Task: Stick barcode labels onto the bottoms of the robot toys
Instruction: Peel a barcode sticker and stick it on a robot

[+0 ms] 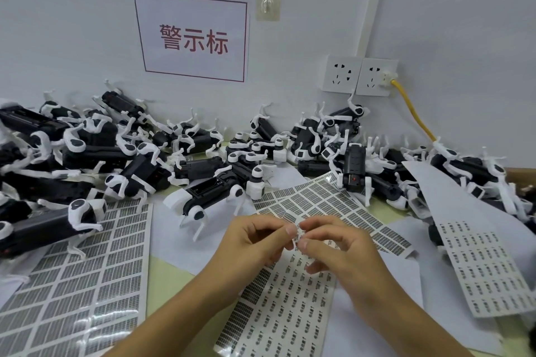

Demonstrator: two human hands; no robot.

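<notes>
- Pale grey wall (pixel 87 23) across the upper half of the frame, bearing a white sign (pixel 193 37) with red characters and a red border, upper centre.
- Clear adhesive hook (pixel 268 6) stuck just right of the sign's top corner.
- Two white wall sockets (pixel 359 76) side by side, right of centre; yellow cable (pixel 413 109) plugged into the right-hand one, running down toward the right.
- Pale green table (pixel 171 275) below, mostly covered with sheets and toys.
- Black-and-white robot toys (pixel 127 153) heaped along the foot of the wall from far left to far right, many lying on their sides or backs with white legs sticking up.
- One toy dog (pixel 210 197) near the centre, just above the hands.
- Large label sheet (pixel 78 278) of dense barcodes at lower left, partly under toys at its top edge.
- Second barcode sheet (pixel 333 206) angled across the centre, behind the hands.
- Sheet of small printed labels (pixel 278 310) at lower centre, under the hands; a similar sheet (pixel 487 266) at far right.
- Left hand (pixel 255 243) and right hand (pixel 336 246) close together at centre, fingertips meeting, both pinching a small barcode label (pixel 299 232) held above the lower-centre sheet.
</notes>
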